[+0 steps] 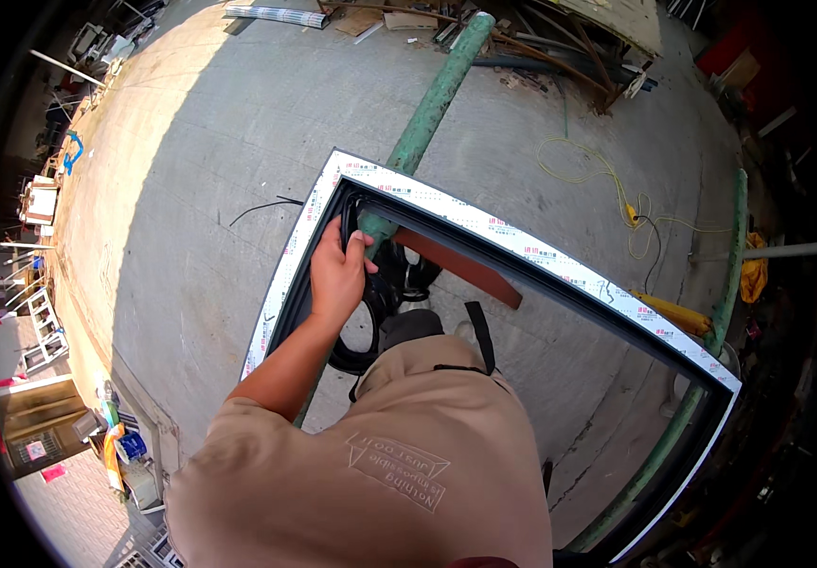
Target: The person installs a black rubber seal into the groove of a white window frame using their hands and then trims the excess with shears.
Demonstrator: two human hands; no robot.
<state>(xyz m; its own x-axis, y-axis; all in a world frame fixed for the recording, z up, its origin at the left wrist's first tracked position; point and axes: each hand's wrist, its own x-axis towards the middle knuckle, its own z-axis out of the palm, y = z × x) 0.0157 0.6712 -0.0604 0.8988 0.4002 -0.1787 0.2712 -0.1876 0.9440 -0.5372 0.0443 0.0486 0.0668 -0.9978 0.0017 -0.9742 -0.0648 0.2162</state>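
Note:
My left hand [335, 276] is at the far left corner of a large window frame [484, 227] covered in printed white protective film, with black inner channels. Its fingers are closed against the frame's inner edge, on a thin black rubber sealing strip [350, 210] that runs into the corner. More of this strip hangs in a loose black coil [353, 358] below the hand, inside the frame's opening. The frame rests across a green metal pipe [441, 95] at its left and another green pipe [659, 454] at its right. My right hand is out of view.
A reddish-brown board [465, 270] lies beneath the frame. A yellow cable [607, 170] trails over the concrete floor at the right. Scrap metal and bars [569, 47] are piled at the back. A white ladder [44, 331] and a blue bucket [131, 445] stand at the left.

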